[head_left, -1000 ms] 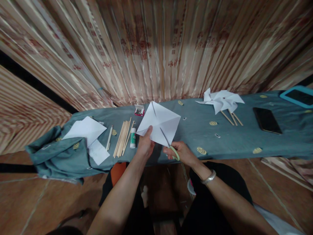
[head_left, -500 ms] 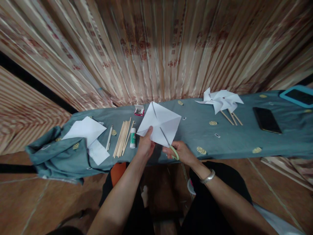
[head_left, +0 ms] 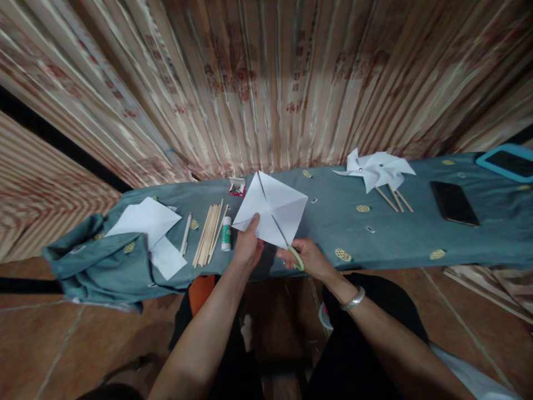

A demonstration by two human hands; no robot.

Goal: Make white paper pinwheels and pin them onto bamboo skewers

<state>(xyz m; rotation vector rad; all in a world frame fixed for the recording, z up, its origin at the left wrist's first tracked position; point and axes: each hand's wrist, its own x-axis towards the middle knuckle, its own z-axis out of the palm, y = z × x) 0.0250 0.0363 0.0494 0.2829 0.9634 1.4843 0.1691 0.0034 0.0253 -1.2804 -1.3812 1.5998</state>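
Observation:
A white square of paper [head_left: 287,208], creased and slit from its corners toward the middle, is held up over the cloth. My left hand [head_left: 250,245] pinches its near left edge, thumb on top and fingers underneath. In my right hand [head_left: 306,256] is a pair of scissors [head_left: 297,259] with pale green handles. The blades lie at the slit in the paper's near corner, and part of them is hidden by the paper. Just left of the paper stand a glue stick [head_left: 226,233] and a bundle of wooden sticks [head_left: 207,236].
Finished paper pinwheels [head_left: 377,169] on sticks lie at the right, beside a black phone [head_left: 453,204] and a blue-framed tablet [head_left: 508,162]. A small open box of pins [head_left: 237,188] sits behind the glue stick. Left are a pen [head_left: 186,236] and paper sheets [head_left: 144,219] on the green cloth [head_left: 400,244].
Almost nothing differs. Both hands, the paper and the scissors keep nearly the same place, with only a very slight shift of the view.

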